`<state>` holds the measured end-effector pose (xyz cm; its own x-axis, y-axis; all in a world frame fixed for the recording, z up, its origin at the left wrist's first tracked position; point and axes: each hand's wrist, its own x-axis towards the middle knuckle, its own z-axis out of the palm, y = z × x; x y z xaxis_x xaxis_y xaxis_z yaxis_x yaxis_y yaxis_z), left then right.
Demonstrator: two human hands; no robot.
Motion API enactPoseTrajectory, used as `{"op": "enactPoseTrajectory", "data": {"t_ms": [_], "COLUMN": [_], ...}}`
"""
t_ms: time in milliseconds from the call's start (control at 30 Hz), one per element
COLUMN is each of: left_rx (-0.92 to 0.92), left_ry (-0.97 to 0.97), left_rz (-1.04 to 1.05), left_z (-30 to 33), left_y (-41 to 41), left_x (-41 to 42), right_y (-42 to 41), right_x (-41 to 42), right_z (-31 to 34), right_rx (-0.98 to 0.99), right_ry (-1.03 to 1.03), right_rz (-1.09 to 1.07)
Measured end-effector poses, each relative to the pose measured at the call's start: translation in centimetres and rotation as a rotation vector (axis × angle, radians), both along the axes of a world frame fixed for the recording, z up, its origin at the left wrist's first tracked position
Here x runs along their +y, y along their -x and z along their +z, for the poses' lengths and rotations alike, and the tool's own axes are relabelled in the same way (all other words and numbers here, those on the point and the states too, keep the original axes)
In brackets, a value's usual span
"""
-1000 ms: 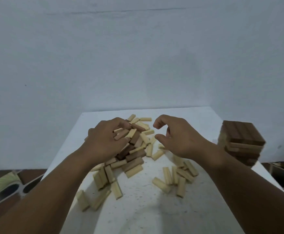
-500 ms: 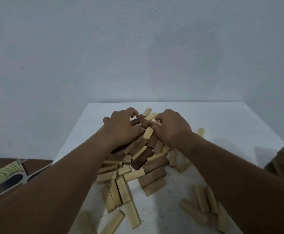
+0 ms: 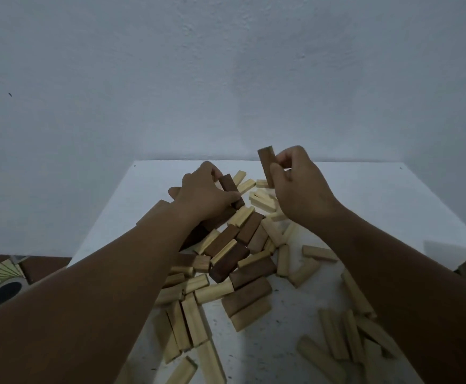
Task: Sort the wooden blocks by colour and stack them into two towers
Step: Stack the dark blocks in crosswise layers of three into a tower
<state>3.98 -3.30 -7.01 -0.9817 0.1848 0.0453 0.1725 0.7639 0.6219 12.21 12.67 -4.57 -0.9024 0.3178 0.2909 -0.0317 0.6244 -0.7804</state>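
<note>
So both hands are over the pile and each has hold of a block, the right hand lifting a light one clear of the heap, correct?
Not quite: the head view shows the right hand lifting a dark brown block, not a light one. The rest holds: the left hand grips another dark block down at the pile.

Right hand (image 3: 298, 189) now raised off the pile (image 3: 234, 245) with a dark block (image 3: 267, 164), formerly down among the blocks.
</note>
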Motion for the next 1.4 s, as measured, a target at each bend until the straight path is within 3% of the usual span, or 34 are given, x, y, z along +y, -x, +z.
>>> {"op": "enactPoseTrajectory", "data": {"t_ms": [133, 267, 400, 467, 567, 733, 833, 1033, 1200, 1400], "left_rx": [0.106, 0.007, -0.031, -0.071, -0.091, -0.143, -0.145, -0.211, -0.260, -0.221], "left_ry": [-0.358, -0.751, -0.836, -0.867, -0.901, -1.000, -1.000, -1.105, -0.995, -0.548], "left_rz": [0.017, 0.050, 0.087, 0.081, 0.078, 0.116, 0.116, 0.146, 0.112, -0.053], "left_z": [1.5, 3.6, 4.8, 4.8, 4.6, 4.8, 4.3, 3.2, 1.6, -0.4], "left_y": [-1.9, -4.1, -6.9, -8.3, -10.4, -14.3, -16.5, -22.0, -26.5, -29.6], "left_x": [-0.7, -2.7, -4.7, -5.7, -6.9, -7.9, -8.1, -7.3, -6.7, -7.0], "right_y": [-0.6, -1.9, -2.3, -1.9, -1.8, -3.6, -5.7, -14.4, -21.5, -26.5], "right_x": [-0.6, -1.5, -2.5, -2.9, -2.9, -3.2, -3.2, -3.6, -4.7, -6.3], "right_z": [0.0, -0.3, -0.4, -0.6, -0.9, -0.4, 0.1, 2.1, 0.6, -3.6], "right_rx": [0.016, -0.125, -0.427, -0.523, -0.539, -0.293, -0.172, -0.063, -0.174, -0.207], "right_ry": [0.091, -0.022, -0.389, -0.434, -0.343, -0.135, 0.144, 0.383, 0.281, 0.047], "right_rz": [0.060, 0.122, 0.124, 0.100, 0.090, 0.042, 0.087, 0.117, 0.005, 0.014]}}
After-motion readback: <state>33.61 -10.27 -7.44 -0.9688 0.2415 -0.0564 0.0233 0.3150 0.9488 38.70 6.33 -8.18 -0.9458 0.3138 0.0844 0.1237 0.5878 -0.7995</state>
